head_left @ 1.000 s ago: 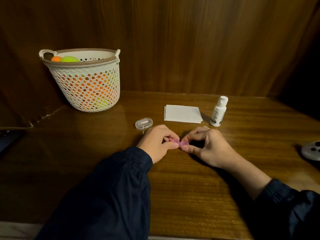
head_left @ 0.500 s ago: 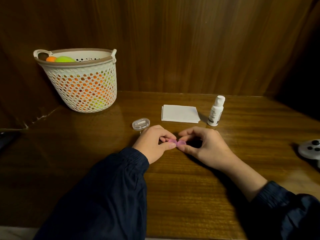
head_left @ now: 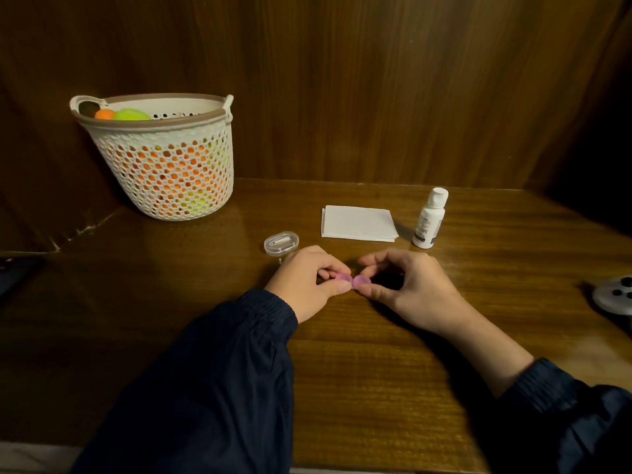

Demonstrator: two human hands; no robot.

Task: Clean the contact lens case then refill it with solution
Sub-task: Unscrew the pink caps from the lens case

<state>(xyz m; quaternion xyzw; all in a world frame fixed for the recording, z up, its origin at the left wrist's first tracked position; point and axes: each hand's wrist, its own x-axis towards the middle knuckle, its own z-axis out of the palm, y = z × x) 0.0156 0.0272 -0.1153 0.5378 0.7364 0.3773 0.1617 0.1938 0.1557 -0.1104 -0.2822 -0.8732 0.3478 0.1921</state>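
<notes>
A small pink contact lens case [head_left: 352,281] with two round caps lies low over the middle of the wooden table [head_left: 376,388]. My left hand [head_left: 306,281] pinches its left cap between thumb and fingers. My right hand [head_left: 410,289] pinches its right cap the same way. A white solution bottle [head_left: 429,218] with its cap on stands upright behind my right hand. A folded white tissue [head_left: 357,222] lies flat to the left of the bottle.
A small clear plastic box [head_left: 281,243] sits just behind my left hand. A white perforated basket [head_left: 164,159] with orange and green items stands at the back left. A grey controller [head_left: 614,295] lies at the right edge. Wooden panels close the back.
Both hands have stayed on the pink case, with only slight finger shifts. The view has shifted a little.
</notes>
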